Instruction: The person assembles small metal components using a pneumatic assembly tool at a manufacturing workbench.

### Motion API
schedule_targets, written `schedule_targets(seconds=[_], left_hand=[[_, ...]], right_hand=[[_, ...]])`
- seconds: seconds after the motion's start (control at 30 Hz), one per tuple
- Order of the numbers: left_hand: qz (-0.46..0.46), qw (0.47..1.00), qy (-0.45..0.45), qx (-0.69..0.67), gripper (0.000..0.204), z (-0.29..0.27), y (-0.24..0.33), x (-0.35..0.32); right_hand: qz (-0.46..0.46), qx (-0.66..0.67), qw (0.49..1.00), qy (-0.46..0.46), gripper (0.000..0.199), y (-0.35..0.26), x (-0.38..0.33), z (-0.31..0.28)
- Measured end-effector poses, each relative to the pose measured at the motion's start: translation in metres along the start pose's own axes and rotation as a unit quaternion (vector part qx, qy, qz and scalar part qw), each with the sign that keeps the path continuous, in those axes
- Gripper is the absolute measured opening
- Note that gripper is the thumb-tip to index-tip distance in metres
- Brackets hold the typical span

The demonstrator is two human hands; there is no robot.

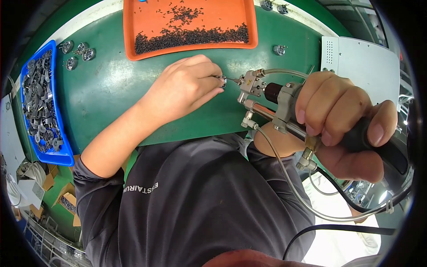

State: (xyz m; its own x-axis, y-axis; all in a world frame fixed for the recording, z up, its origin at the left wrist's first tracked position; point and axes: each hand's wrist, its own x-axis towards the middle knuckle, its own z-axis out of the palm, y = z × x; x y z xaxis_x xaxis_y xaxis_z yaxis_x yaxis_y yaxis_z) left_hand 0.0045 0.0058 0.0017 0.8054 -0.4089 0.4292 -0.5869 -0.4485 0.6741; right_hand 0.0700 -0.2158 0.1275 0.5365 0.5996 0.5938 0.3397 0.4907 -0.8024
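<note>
My left hand pinches a small silver metal part over the green work mat. My right hand grips the black handle of a pneumatic screwdriver with clear hoses and a black cable. The tool's thin tip points left and meets the metal part between my left fingers.
An orange tray of small black screws lies at the far edge. A blue bin full of metal parts stands at the left, with a few loose parts beside it. A white box sits at the right.
</note>
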Motion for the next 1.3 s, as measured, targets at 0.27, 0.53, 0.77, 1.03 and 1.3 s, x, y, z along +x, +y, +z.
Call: schedule_targets(seconds=[0.27,0.53,0.77,1.03,1.3], left_hand=[[0.045,0.999,0.011,0.015,0.015,-0.001,0.001,0.001],[0.032,0.999,0.01,-0.004,0.015,-0.002,0.001,-0.006],[0.017,1.0,0.01,0.004,0.02,-0.003,-0.008,-0.006],[0.025,1.0,0.012,-0.006,0.018,0.0,-0.007,-0.007],[0.006,1.0,0.011,0.002,0.019,0.0,-0.007,-0.007]], right_hand=[[0.071,-0.063,0.995,0.0,0.035,-0.015,0.015,0.021],[-0.022,0.0,0.998,0.052,0.038,-0.024,-0.003,0.01],[0.0,-0.011,0.999,0.045,0.04,-0.031,-0.008,-0.006],[-0.009,0.024,0.999,0.023,0.041,-0.018,-0.006,-0.001],[-0.005,0.045,0.999,-0.011,0.041,-0.002,-0.002,0.005]])
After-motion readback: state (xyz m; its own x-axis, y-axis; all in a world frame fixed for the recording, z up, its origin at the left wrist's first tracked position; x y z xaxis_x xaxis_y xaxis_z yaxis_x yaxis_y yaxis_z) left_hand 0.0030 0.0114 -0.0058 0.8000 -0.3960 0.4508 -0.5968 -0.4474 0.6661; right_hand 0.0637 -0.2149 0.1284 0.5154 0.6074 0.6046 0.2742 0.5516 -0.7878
